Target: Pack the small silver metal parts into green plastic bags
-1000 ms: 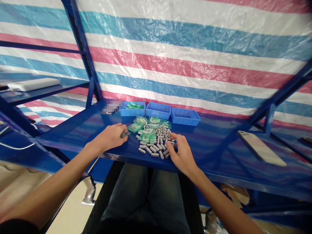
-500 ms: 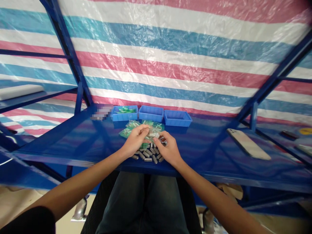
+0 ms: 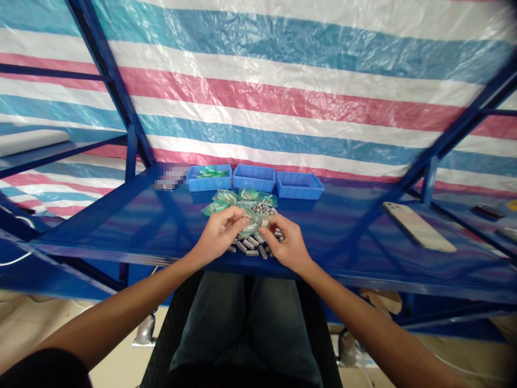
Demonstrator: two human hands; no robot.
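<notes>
Over the front half of the blue table, a small clear plastic bag point(image 3: 254, 222) with a greenish tint is stretched between my hands. My left hand point(image 3: 220, 231) pinches its left side between thumb and fingers. At the opposite side, my right hand point(image 3: 288, 241) has thumb and fingers closed on the bag; a small pale piece shows by the fingertips, in or on the bag. Under the hands lie several short silver metal cylinders point(image 3: 251, 243), partly covered. Just beyond the bag is a heap of small shiny metal pieces point(image 3: 264, 208). Several green-tinted bags point(image 3: 225, 196) lie behind it.
Three blue bins stand in a row at the back: the left bin point(image 3: 210, 184) holds green packets, beside a middle bin point(image 3: 253, 186) and a right bin point(image 3: 299, 193). A pale phone point(image 3: 418, 226) lies on the right. Blue frame posts point(image 3: 456, 134) and a striped sheet point(image 3: 274, 97) surround the table.
The view has tilted down slightly. My hands stay on the bag, and the heap of small metal pieces behind it now shows more. The bins and phone have not moved on the table.
</notes>
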